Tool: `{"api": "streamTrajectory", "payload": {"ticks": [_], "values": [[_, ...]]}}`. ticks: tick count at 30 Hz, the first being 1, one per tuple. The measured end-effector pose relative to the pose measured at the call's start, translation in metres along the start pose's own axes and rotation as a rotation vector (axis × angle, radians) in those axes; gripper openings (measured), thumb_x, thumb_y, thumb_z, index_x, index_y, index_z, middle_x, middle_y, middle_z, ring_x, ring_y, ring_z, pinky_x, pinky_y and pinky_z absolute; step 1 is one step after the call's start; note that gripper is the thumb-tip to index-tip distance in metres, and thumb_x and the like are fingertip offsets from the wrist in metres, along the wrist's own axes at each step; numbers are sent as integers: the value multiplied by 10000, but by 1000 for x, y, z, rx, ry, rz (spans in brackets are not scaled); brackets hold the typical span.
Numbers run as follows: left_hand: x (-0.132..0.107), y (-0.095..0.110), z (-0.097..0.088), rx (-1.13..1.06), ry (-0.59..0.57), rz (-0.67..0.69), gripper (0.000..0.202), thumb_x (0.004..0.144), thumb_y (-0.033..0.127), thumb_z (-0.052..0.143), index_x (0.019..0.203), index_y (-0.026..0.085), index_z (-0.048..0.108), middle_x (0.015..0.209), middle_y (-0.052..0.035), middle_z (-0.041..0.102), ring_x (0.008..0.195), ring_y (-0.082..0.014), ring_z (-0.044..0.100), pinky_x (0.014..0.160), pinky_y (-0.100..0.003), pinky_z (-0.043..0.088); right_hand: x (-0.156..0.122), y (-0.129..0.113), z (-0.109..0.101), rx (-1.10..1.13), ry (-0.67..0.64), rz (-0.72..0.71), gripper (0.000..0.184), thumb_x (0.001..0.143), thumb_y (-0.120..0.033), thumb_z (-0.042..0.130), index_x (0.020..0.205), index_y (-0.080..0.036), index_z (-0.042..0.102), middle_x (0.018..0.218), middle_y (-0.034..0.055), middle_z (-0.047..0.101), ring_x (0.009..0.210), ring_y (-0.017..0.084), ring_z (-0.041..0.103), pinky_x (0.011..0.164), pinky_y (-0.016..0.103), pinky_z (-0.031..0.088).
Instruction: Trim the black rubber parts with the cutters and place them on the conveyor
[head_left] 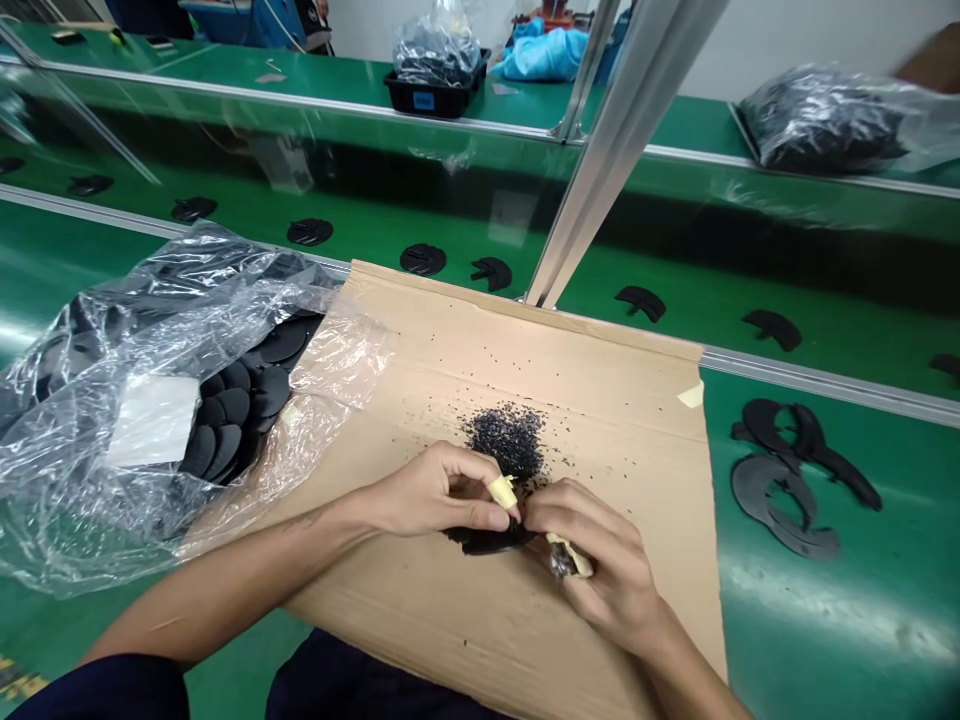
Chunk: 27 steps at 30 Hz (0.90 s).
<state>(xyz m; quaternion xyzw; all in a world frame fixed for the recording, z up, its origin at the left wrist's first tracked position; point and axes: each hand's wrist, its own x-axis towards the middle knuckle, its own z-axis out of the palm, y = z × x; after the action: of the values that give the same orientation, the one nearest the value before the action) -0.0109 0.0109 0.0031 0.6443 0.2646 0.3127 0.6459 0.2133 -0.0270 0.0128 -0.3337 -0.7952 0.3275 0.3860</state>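
Both hands meet low over a sheet of brown cardboard (570,400). My left hand (435,495) pinches a flat black rubber part (491,541), with tape wrapped round a fingertip. My right hand (592,555) is closed round a small tape-wrapped tool (564,557) whose tip touches the part's edge. A heap of black trimmings (508,440) lies on the cardboard just beyond my fingers.
A clear plastic bag (150,400) full of black parts lies at my left. Loose black parts (795,480) rest on the green table at right. Beyond, a green conveyor (375,215) carries spaced black parts. A slanted metal post (615,140) rises behind the cardboard.
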Motion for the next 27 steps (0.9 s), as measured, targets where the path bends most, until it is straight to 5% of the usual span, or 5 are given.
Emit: {"api": "streamTrajectory", "payload": {"ticks": [6,10,12,18,27], "values": [[0,-1,2,137,55,58,252,916,379,693,819,151,739,758,-43,658,718,-135,597,654,-257,490,1,-1,3,-14,9,21,205,910,-67,549,1011,-214,648,877,71,686,768,188,655,659,341,550],[0,-2,5,66,87,78,474,980,552,514,951,143,752,849,-78,673,780,-153,625,681,-265,507,-2,0,6,-146,157,-44,250,883,-28,558,1041,-203,643,924,86,685,798,194,655,674,356,552],[0,-3,9,51,91,82,526,918,621,570,1049,139,737,931,-93,678,838,-171,643,715,-278,527,-3,1,6,-192,195,-72,245,870,-24,584,1035,-194,644,926,88,686,812,200,659,675,357,555],[-4,-10,16,321,254,174,182,901,275,722,1039,156,714,906,-53,701,824,-153,640,744,-280,516,-2,3,3,-158,212,-34,248,862,-40,618,1054,-195,644,956,88,690,831,204,676,664,342,557],[-2,-10,10,429,274,373,226,929,188,676,1152,166,695,941,-67,729,851,-168,622,773,-317,510,-1,14,-5,-505,103,25,230,926,-108,555,1125,-187,640,934,92,714,811,218,652,689,359,514]]}}
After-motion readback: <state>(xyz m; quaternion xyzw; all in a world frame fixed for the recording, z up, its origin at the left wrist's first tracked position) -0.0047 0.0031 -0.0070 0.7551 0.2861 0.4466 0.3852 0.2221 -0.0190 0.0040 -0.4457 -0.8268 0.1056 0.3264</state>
